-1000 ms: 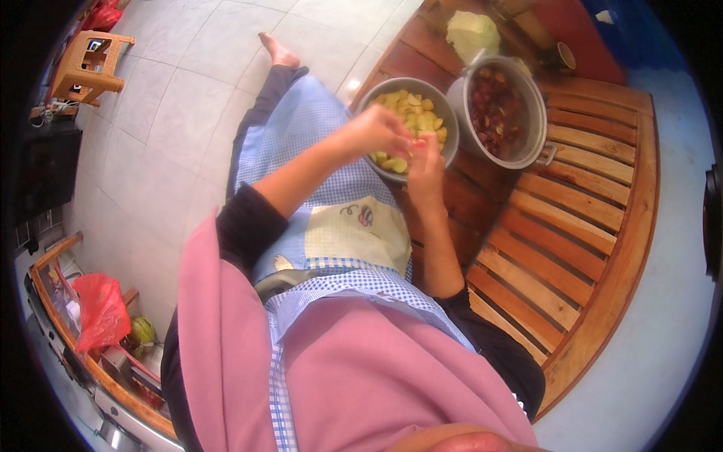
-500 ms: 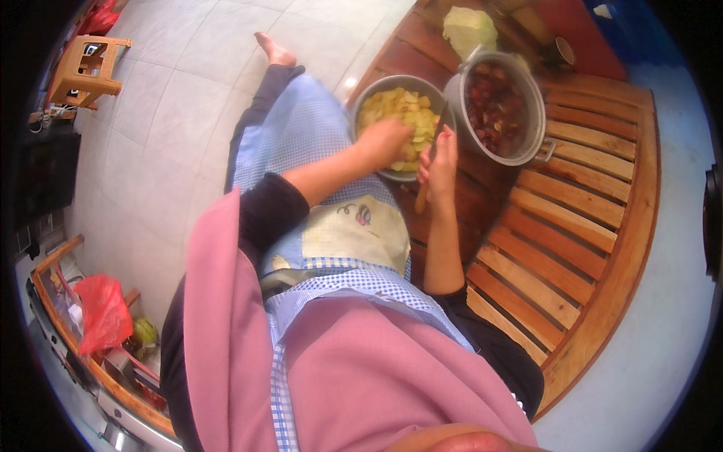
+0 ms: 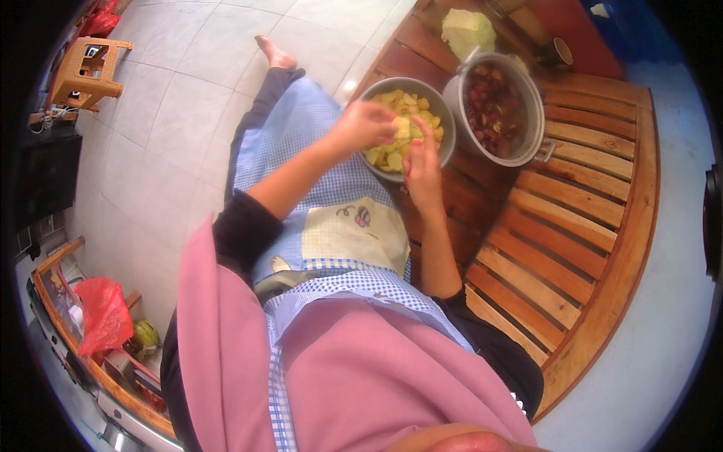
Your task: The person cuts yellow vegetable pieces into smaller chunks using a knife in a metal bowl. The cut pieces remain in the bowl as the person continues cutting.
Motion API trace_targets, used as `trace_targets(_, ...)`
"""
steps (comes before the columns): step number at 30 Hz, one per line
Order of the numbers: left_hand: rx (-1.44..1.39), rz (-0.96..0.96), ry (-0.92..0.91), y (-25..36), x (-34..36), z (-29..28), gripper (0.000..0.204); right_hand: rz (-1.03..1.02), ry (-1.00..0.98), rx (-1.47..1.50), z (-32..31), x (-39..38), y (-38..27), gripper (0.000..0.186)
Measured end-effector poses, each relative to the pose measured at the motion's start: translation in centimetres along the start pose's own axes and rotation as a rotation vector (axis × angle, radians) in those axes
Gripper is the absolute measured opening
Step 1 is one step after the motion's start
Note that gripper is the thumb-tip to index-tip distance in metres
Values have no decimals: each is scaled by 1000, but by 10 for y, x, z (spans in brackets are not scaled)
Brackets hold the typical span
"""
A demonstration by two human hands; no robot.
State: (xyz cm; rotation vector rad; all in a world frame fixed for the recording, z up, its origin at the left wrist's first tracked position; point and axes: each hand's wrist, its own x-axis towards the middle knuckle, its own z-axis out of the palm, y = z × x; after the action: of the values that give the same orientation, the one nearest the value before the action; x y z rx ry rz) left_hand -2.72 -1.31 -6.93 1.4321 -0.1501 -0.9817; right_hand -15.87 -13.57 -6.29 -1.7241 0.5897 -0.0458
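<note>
My left hand [image 3: 367, 124] is over a metal bowl [image 3: 446, 151] of yellow, potato-like slices, with fingers pinched around a pale yellow piece [image 3: 401, 128]. My right hand [image 3: 422, 166] is at the bowl's near right side, curled round a knife, mostly hidden, with its index finger reaching up by the piece. To the right of the bowl, a lidless metal pot [image 3: 538, 128] holds dark reddish chunks. A pale green cabbage [image 3: 467, 34] lies behind the pot on the wooden slatted platform [image 3: 572, 226] beside me.
A blue checked apron [image 3: 294, 135] covers my lap. A cup [image 3: 556, 53] stands behind the pot. On the tiled floor side are an orange stool [image 3: 84, 71], a black screen [image 3: 45, 173] and a wooden rack [image 3: 56, 256] with a red plastic bag [image 3: 105, 316].
My left hand dipped into the slices half a second ago and has risen out with a piece. The knife, upright in my right hand then, is now mostly hidden.
</note>
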Motion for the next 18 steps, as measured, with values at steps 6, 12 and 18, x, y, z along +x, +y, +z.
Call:
trace_targets(6, -79, -44, -24, 7, -8, 4, 35, -231, 38, -122, 6, 2, -2, 44)
trace_targets(12, -89, -44, -35, 8, -10, 10, 28, -379, 164, -266, 10, -4, -7, 39)
trace_targets(18, -105, -99, -105, 0, -9, 11, 24, -332, 236, -282, 18, -2, -8, 24)
